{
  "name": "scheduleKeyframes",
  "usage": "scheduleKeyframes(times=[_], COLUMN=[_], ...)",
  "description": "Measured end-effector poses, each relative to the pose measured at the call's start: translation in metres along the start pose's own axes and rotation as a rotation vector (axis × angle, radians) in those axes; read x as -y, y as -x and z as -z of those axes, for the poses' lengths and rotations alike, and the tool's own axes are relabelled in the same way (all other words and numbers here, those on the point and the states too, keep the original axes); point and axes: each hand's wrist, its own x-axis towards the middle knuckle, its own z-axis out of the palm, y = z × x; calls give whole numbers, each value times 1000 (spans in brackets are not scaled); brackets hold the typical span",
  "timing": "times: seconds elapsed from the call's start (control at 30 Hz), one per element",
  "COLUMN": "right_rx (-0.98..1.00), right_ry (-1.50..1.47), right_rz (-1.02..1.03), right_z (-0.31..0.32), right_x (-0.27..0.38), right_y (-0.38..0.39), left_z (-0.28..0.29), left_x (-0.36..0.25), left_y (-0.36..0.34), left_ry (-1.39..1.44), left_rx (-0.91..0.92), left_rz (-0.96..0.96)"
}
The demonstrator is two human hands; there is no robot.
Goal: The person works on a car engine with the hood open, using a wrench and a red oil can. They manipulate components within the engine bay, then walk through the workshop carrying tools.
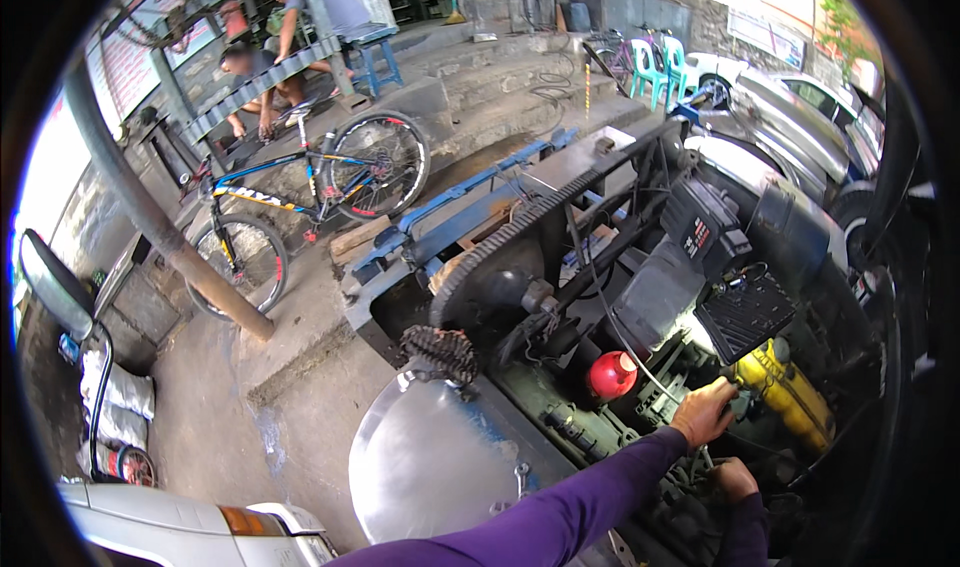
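Engine bay: left hand [704,413] grips yellow part [785,392].

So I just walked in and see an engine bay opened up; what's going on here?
A person in purple sleeves is leaning over an open engine bay. Their left hand reaches in beside a yellow cylinder, just past a red cap. Their right hand is lower, down among dark parts; what either hand grips cannot be seen. A bicycle stands on the concrete behind.
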Motion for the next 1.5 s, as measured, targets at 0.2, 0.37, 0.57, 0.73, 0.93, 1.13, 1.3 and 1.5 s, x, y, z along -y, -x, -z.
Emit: scheduleKeyframes(times=[0.2,0.37,0.57,0.73,0.93,1.13,1.3,1.5], right_rx=[-508,-430,-65,221,237,535,525,350], right_ry=[-453,-891,-934,-449,28,-53,-44,136], right_rz=[235,321,360,494,789,562,702,696], right_z=[-20,-76,-167,-213,-270,-341,-404,-467], right_x=[91,77,103,184,274,336,436,562], right_y=[212,341,396,388,370,328,287,257], left_z=[78,204,324,374,400,430,503,619], left_x=[-94,-154,-171,-112,-40,-14,62,150], left_y=[47,197,401,532,695,808,854,843], left_ry=[-138,-224,-474,-555,-567,-402,-179,-53], left_rx=[140,143,-401,-463,273,261,58,-100], left_rz=[-312,-178,229,815,1337,1508,1573,1794])
